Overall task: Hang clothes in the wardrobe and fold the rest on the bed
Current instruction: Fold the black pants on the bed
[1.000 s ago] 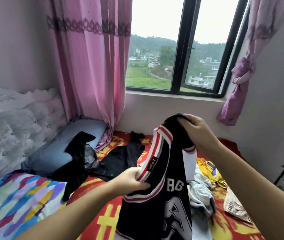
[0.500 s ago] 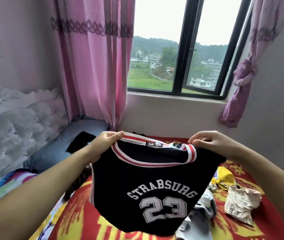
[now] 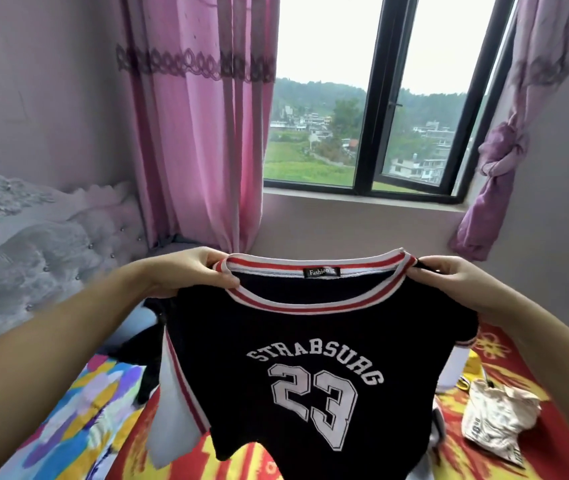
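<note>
Red-and-yellow bedding covers the bed, and above it hangs a black jersey, front toward the camera, collar uppermost and hem dropping toward the mattress. Its width runs straight across between the hands. Left hand pinches one shoulder beside the striped collar; right hand pinches the other, level with it. A crumpled cream cloth lies lower right.

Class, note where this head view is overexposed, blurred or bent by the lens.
Head view: sky through the black-framed window is blown out white; the multicoloured patterned blanket smears with blur; window frames lean from wide-angle distortion; the black STRABSURG 23 shirt reads sharp.
</note>
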Action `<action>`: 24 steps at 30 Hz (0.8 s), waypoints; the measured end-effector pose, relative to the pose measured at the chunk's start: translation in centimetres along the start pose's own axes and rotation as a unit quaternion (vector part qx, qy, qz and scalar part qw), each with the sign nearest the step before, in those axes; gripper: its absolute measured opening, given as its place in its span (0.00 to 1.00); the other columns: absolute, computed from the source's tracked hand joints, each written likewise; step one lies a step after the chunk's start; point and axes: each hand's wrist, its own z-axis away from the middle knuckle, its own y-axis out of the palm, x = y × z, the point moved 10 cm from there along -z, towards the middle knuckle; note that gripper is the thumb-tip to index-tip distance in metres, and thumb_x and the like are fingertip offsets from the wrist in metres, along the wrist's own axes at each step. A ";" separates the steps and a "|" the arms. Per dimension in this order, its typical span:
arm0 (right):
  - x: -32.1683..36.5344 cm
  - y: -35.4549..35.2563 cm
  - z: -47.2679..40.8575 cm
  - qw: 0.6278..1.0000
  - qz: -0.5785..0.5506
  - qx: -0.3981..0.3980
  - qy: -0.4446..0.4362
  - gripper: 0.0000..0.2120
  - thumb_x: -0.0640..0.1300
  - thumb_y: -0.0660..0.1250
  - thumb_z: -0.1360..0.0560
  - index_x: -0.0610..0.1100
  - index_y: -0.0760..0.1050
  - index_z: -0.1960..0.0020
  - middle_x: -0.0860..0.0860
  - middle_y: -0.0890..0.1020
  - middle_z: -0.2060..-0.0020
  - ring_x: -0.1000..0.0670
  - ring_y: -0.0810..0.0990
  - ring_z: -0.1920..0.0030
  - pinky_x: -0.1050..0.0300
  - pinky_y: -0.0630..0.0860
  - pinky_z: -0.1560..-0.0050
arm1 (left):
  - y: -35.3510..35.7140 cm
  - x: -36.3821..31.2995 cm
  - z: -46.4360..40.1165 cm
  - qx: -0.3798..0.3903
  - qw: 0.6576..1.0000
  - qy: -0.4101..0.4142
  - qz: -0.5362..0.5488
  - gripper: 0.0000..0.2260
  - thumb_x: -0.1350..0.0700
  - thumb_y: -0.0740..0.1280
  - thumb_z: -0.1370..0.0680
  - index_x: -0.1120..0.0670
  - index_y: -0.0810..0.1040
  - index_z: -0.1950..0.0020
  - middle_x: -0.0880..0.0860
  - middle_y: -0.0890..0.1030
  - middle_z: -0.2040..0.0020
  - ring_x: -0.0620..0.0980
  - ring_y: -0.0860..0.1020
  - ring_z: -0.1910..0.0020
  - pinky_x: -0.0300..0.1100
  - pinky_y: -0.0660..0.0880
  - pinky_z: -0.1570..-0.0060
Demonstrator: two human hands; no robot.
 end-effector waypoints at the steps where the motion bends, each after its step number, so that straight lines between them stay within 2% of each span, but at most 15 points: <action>1: 0.2 -0.3 -0.3 0.999 0.024 -0.035 -0.004 0.18 0.57 0.71 0.32 0.43 0.84 0.52 0.48 0.85 0.61 0.55 0.81 0.63 0.65 0.77 0.64 | -0.4 0.0 0.0 -0.035 0.999 -0.003 0.032 0.23 0.47 0.75 0.30 0.59 0.80 0.41 0.64 0.80 0.44 0.57 0.78 0.48 0.56 0.72 0.39; 3: 1.0 -0.7 -0.8 0.986 0.111 -0.123 -0.020 0.15 0.54 0.68 0.26 0.43 0.83 0.56 0.51 0.84 0.67 0.57 0.77 0.69 0.63 0.73 0.68 | -0.3 0.0 -0.4 -0.103 0.988 -0.013 0.117 0.17 0.48 0.71 0.26 0.59 0.81 0.44 0.61 0.83 0.50 0.54 0.82 0.55 0.49 0.80 0.49; 5: 2.4 0.5 -1.0 0.964 0.186 -0.185 -0.036 0.15 0.53 0.65 0.23 0.42 0.83 0.57 0.50 0.83 0.67 0.55 0.76 0.68 0.57 0.70 0.65 | 1.0 -0.3 -1.3 -0.162 0.969 -0.033 0.185 0.10 0.55 0.65 0.21 0.60 0.80 0.48 0.57 0.84 0.60 0.50 0.83 0.65 0.42 0.81 0.63; 7: 4.1 3.6 -0.7 0.960 0.187 -0.199 -0.064 0.14 0.51 0.64 0.22 0.42 0.82 0.56 0.51 0.84 0.66 0.62 0.76 0.68 0.61 0.71 0.62 | 3.5 -1.0 -2.3 -0.194 0.949 -0.055 0.241 0.08 0.58 0.62 0.19 0.59 0.79 0.52 0.55 0.83 0.66 0.48 0.81 0.70 0.39 0.80 0.68; 9: 5.6 7.7 -0.3 0.966 0.162 -0.173 -0.101 0.13 0.51 0.64 0.22 0.44 0.83 0.55 0.54 0.83 0.66 0.68 0.74 0.70 0.69 0.70 0.64 | 6.9 -2.2 -3.3 -0.189 0.929 -0.060 0.313 0.06 0.60 0.60 0.19 0.56 0.76 0.53 0.54 0.82 0.63 0.48 0.80 0.66 0.39 0.79 0.64; 10: 6.0 9.7 -0.1 0.971 0.148 -0.153 -0.110 0.13 0.51 0.64 0.22 0.45 0.83 0.54 0.54 0.84 0.65 0.68 0.75 0.69 0.68 0.70 0.63 | 8.4 -2.8 -3.7 -0.184 0.919 -0.054 0.345 0.07 0.61 0.60 0.18 0.55 0.75 0.54 0.54 0.80 0.61 0.48 0.79 0.64 0.39 0.78 0.62; 12: 6.5 12.4 0.3 0.976 0.139 -0.127 -0.113 0.14 0.52 0.61 0.20 0.46 0.83 0.51 0.53 0.85 0.60 0.61 0.80 0.60 0.62 0.73 0.55 | 10.4 -4.0 -4.3 -0.177 0.903 -0.036 0.389 0.08 0.60 0.58 0.18 0.56 0.72 0.56 0.53 0.76 0.63 0.45 0.76 0.65 0.36 0.77 0.63; 14: 6.7 13.1 0.4 0.984 0.106 -0.102 -0.105 0.15 0.52 0.58 0.19 0.48 0.81 0.44 0.53 0.85 0.51 0.55 0.81 0.48 0.57 0.74 0.44 | 11.0 -4.7 -4.4 -0.173 0.889 -0.028 0.423 0.08 0.59 0.58 0.17 0.56 0.70 0.56 0.53 0.74 0.64 0.46 0.75 0.66 0.40 0.76 0.63; 16: 6.6 13.6 0.5 0.989 0.109 -0.044 -0.091 0.19 0.56 0.58 0.21 0.53 0.72 0.32 0.54 0.81 0.42 0.54 0.77 0.40 0.56 0.71 0.37 | 11.1 -5.0 -4.0 -0.153 0.886 -0.036 0.437 0.06 0.57 0.59 0.18 0.55 0.69 0.54 0.54 0.73 0.64 0.49 0.76 0.69 0.44 0.78 0.67; 17: 6.5 14.0 0.7 0.985 0.145 -0.018 -0.091 0.23 0.56 0.60 0.22 0.54 0.66 0.28 0.54 0.79 0.40 0.53 0.76 0.39 0.55 0.71 0.36 | 11.1 -5.2 -3.7 -0.136 0.892 -0.039 0.429 0.06 0.57 0.59 0.18 0.56 0.69 0.54 0.54 0.72 0.64 0.49 0.76 0.71 0.43 0.79 0.70; 19: 6.6 14.4 1.0 0.975 0.198 0.008 -0.102 0.28 0.49 0.64 0.23 0.54 0.59 0.26 0.51 0.79 0.40 0.50 0.78 0.42 0.55 0.74 0.40 | 11.0 -5.7 -3.0 -0.113 0.925 -0.029 0.361 0.04 0.58 0.59 0.19 0.58 0.70 0.52 0.56 0.73 0.60 0.50 0.77 0.68 0.40 0.79 0.68; 20: 6.7 14.2 1.1 0.973 0.204 0.003 -0.106 0.28 0.44 0.62 0.23 0.54 0.59 0.26 0.49 0.80 0.42 0.49 0.80 0.46 0.57 0.76 0.45 | 10.6 -6.0 -2.7 -0.117 0.951 -0.010 0.285 0.02 0.61 0.60 0.20 0.58 0.71 0.50 0.56 0.75 0.56 0.50 0.79 0.62 0.40 0.80 0.62; 22: 6.9 13.4 1.0 0.974 0.200 -0.013 -0.108 0.27 0.38 0.58 0.24 0.54 0.63 0.28 0.48 0.81 0.49 0.52 0.80 0.58 0.61 0.76 0.60 | 8.5 -7.1 -1.8 -0.173 0.982 0.069 0.034 0.12 0.66 0.61 0.23 0.57 0.71 0.40 0.55 0.77 0.45 0.50 0.77 0.47 0.41 0.75 0.45; 23: 7.2 13.1 1.0 0.974 0.192 -0.014 -0.115 0.26 0.36 0.57 0.25 0.54 0.66 0.29 0.49 0.82 0.53 0.53 0.79 0.64 0.62 0.74 0.65 | 7.6 -8.4 -1.2 -0.204 0.964 0.121 -0.122 0.20 0.66 0.63 0.24 0.55 0.68 0.33 0.54 0.74 0.38 0.50 0.73 0.38 0.41 0.68 0.36; 24: 7.5 12.9 1.1 0.976 0.178 -0.007 -0.129 0.26 0.35 0.56 0.25 0.55 0.70 0.32 0.50 0.82 0.55 0.53 0.77 0.68 0.61 0.72 0.68 | 7.5 -9.5 -0.7 -0.213 0.928 0.160 -0.261 0.28 0.63 0.66 0.25 0.51 0.62 0.27 0.52 0.68 0.31 0.49 0.64 0.29 0.42 0.58 0.29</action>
